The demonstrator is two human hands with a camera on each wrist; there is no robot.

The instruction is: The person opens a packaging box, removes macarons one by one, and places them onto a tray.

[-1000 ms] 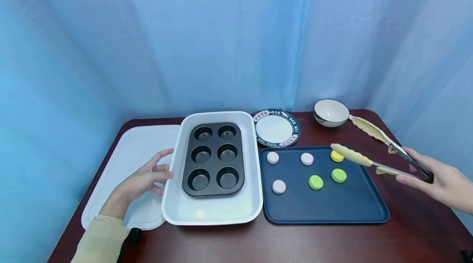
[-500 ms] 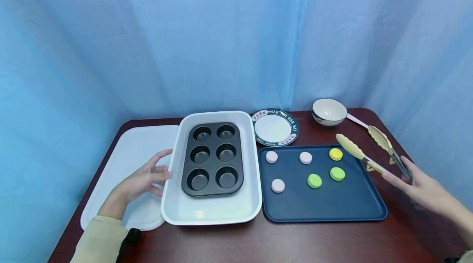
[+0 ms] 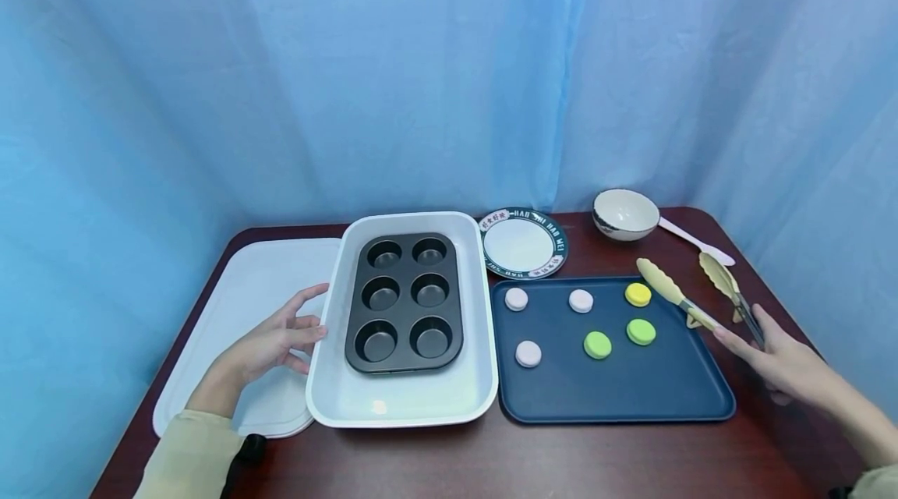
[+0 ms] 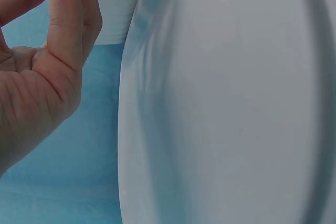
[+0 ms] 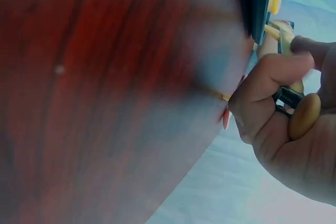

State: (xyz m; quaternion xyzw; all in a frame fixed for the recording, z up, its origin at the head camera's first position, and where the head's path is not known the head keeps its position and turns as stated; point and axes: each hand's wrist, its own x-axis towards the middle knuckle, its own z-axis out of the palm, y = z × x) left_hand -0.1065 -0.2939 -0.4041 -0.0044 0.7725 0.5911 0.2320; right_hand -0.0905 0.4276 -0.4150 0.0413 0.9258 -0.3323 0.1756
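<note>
My left hand (image 3: 270, 339) touches the left side of a white rectangular basin (image 3: 403, 405) with its fingertips, the fingers loosely bent. A dark muffin tin (image 3: 404, 292) lies inside the basin. At the right, my right hand (image 3: 789, 359) holds tongs (image 3: 662, 283) with cream scalloped tips, their arms spread apart with nothing between them. One tip reaches over the blue tray (image 3: 617, 401) beside a yellow macaron (image 3: 638, 295). The other tip is over the table near a pale spoon handle (image 3: 698, 240). Green macarons (image 3: 598, 345) and pale pink macarons (image 3: 528, 354) also lie on the tray.
A white board (image 3: 281, 257) lies flat left of the basin, partly under my left hand. Behind the tray are a green-rimmed plate (image 3: 519, 244) and a white bowl (image 3: 626, 214). Blue curtains (image 3: 421, 78) hang along the table's back and sides.
My right hand has lowered the tongs and drawn them down toward the tray's right edge, uncovering the spoon handle. My left hand and the basin stay put.
</note>
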